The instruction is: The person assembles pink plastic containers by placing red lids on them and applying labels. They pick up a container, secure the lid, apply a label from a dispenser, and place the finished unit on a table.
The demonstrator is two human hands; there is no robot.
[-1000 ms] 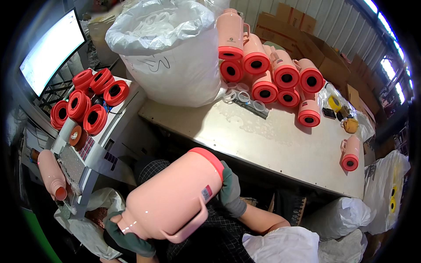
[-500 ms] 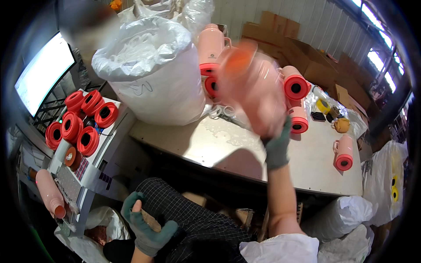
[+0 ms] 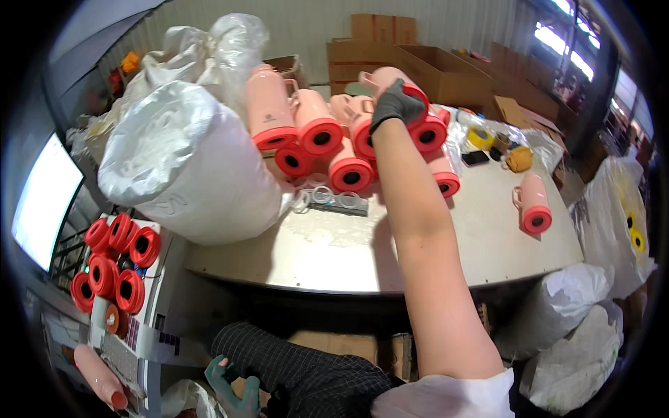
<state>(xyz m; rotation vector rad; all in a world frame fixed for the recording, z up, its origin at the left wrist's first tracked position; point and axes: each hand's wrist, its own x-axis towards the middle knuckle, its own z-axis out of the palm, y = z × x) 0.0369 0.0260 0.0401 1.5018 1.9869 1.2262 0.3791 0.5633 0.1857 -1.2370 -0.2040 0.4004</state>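
Note:
My right hand (image 3: 400, 104), in a dark grey-green glove, reaches far across the table. It is closed on a pink jug (image 3: 385, 76) lying at the top of a pile, near its red base end. Beneath and beside it lie several more pink jugs (image 3: 313, 109) with handles and red, black-centred bases facing me. One of them (image 3: 270, 104) stands tilted against the white sack. By my lap, at the lower edge, my left hand (image 3: 237, 393) is gloved and holds nothing, with its fingers apart.
A large white sack (image 3: 230, 181) stands left of the pile. Clear rings (image 3: 347, 200) lie before it. Red ring-shaped parts (image 3: 104, 275) and a pink jug body (image 3: 99, 376) sit on the left machine. A single jug (image 3: 533, 198) lies right; cardboard boxes (image 3: 446, 75) stand behind.
My right hand has carried the jug away from me and up onto the pile. My left hand has dropped lower in the picture. The view has shifted.

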